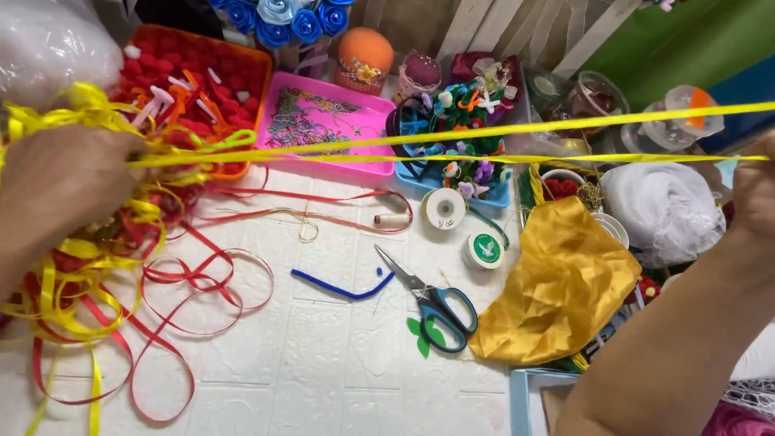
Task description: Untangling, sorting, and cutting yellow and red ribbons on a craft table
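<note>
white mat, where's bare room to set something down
The white mat is bare below the blue pipe cleaner, between the red ribbon loops and the scissors. The back row of trays, the gold cloth side and the left ribbon heap are crowded.

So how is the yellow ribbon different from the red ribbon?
The yellow ribbon is stretched straight and tight between the left hand and the right hand; the red ribbon lies in loose loops on the white table. The yellow ribbon is held up; the red ribbon isn't. Both are thin and shiny.
</note>
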